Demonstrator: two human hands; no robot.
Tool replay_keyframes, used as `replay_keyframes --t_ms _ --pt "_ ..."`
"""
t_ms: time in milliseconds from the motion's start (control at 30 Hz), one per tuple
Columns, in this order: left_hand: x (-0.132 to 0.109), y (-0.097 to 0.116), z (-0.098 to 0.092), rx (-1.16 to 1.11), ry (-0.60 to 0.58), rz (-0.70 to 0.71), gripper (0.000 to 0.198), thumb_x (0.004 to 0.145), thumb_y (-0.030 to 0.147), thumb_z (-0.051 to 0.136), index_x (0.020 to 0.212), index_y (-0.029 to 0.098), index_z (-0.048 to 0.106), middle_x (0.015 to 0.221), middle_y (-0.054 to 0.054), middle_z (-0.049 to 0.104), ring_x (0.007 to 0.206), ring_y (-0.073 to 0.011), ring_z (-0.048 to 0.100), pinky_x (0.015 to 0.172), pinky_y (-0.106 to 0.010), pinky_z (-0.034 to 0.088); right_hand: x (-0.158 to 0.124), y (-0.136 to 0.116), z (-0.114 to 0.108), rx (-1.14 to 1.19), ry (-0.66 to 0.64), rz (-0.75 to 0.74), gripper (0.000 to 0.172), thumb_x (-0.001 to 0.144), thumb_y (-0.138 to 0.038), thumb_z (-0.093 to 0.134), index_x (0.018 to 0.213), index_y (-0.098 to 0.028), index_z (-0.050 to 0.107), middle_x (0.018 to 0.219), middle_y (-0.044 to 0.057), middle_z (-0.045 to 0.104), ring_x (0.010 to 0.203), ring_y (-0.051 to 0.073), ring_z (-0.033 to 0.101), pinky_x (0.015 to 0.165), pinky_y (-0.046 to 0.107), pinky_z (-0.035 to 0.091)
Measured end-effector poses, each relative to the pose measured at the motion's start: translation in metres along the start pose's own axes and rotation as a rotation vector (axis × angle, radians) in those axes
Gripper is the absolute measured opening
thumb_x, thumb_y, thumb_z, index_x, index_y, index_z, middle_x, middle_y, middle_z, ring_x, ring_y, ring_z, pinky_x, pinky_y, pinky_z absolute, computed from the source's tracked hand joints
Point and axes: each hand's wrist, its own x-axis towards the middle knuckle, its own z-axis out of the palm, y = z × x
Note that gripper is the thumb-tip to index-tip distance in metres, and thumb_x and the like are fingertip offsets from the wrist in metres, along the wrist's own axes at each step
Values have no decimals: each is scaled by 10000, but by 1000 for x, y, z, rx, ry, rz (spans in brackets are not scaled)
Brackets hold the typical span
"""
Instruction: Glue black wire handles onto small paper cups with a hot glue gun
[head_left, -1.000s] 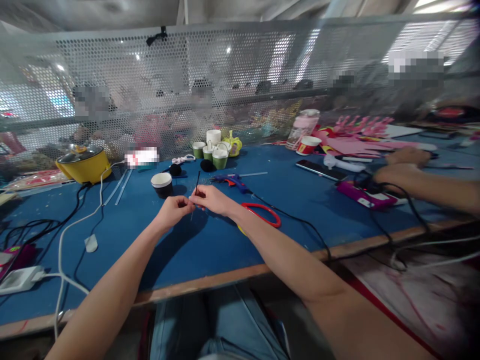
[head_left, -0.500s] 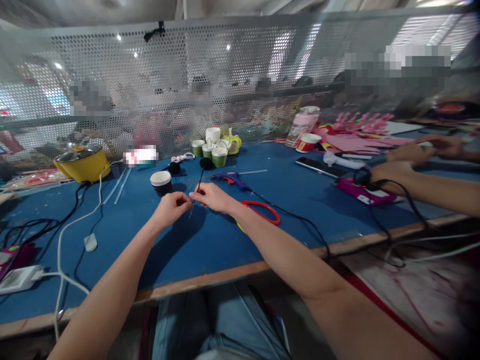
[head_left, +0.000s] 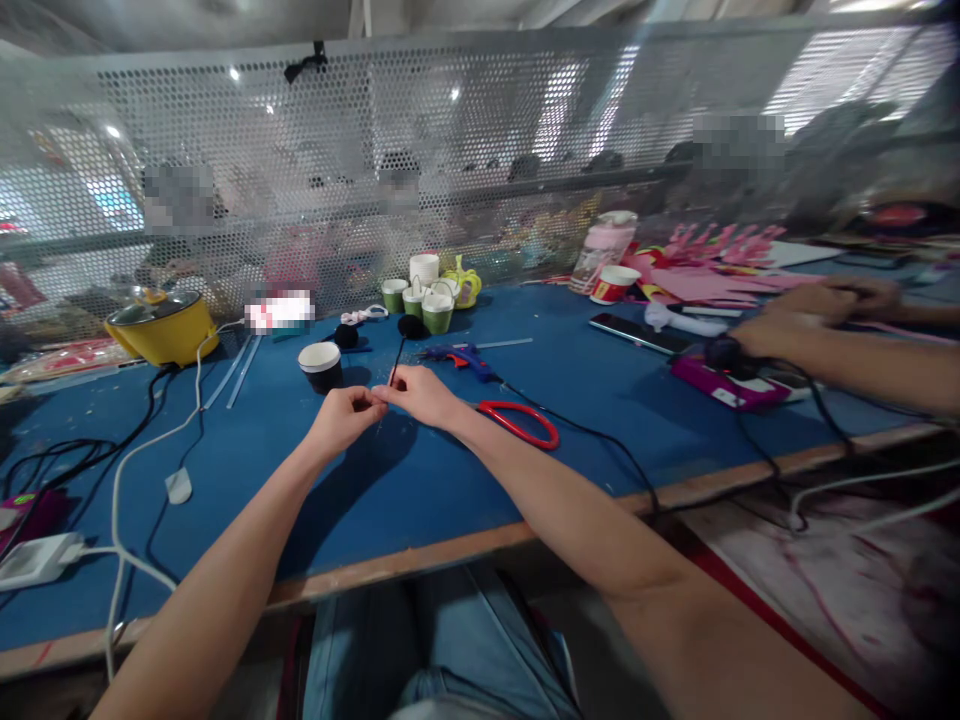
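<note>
A thin black stem [head_left: 397, 358] with a fuzzy black pom-pom [head_left: 411, 327] at its top end leans up from my fingers. My right hand [head_left: 421, 395] pinches it lower down. My left hand [head_left: 346, 412] is closed in a pinch at the stem's lower end, its fingertips against those of my right hand. Just beyond my left hand stands a black paper cup [head_left: 322, 372] with a white inside. Another black pom-pom [head_left: 346, 336] lies behind the cup. To the right are a blue hot glue gun [head_left: 463, 360] and red-handled scissors [head_left: 519, 424], partly under my right forearm.
Small green-and-white cups [head_left: 437, 312] stand at the back by a perforated screen [head_left: 315, 150]. A yellow electric pot [head_left: 163, 330] and cables are on the left. On the right lie a phone [head_left: 637, 335], a purple power strip [head_left: 720, 382] and a co-worker's arms [head_left: 847, 350].
My hands have drawn slightly closer together at the stem's lower end. The co-worker's hands at the right have shifted a little.
</note>
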Motion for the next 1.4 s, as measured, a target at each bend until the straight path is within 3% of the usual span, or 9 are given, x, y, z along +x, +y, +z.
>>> replay_keyframes --t_ms 233,467,633,800,967,1400 --pt "1 -6 2 -69 -18 -15 299 627 419 609 574 133 537 498 47 431 451 -52 307 444 -211 218 -3 1 -1 260 -128 -63 204 781 -332 503 707 -142 516 585 -27 535 488 70 434 489 200 340" --pt "4 -12 5 -43 15 6 234 630 343 618 577 124 556 509 40 469 478 -65 361 468 -213 251 0 2 1 29 -25 -46 206 751 -291 564 625 -133 523 571 -11 526 531 83 439 507 204 306" --pt "6 -14 7 -17 21 10 178 623 289 622 612 113 598 523 32 506 494 -77 395 485 -218 270 1 2 2 -45 -6 2 269 741 -356 576 594 -142 504 561 -3 526 522 88 436 496 212 288" --pt "3 -10 5 -51 -6 -1 198 641 307 610 633 110 601 537 29 510 504 -76 394 494 -220 273 -1 2 1 26 9 6 325 715 -421 582 567 -153 472 529 -22 484 497 83 408 481 215 285" --pt "1 -5 4 -115 -40 -23 213 631 319 620 591 117 566 543 26 502 510 -69 384 500 -216 277 -3 3 -1 287 -136 -24 243 780 -374 487 667 -160 470 521 -45 479 448 71 415 462 202 321" --pt "1 -1 2 -204 -52 -93 180 555 271 662 622 123 584 571 22 540 515 -68 423 522 -215 314 -3 -1 -4 158 -85 -16 239 787 -328 489 631 -148 494 468 -52 447 456 72 391 479 208 299"
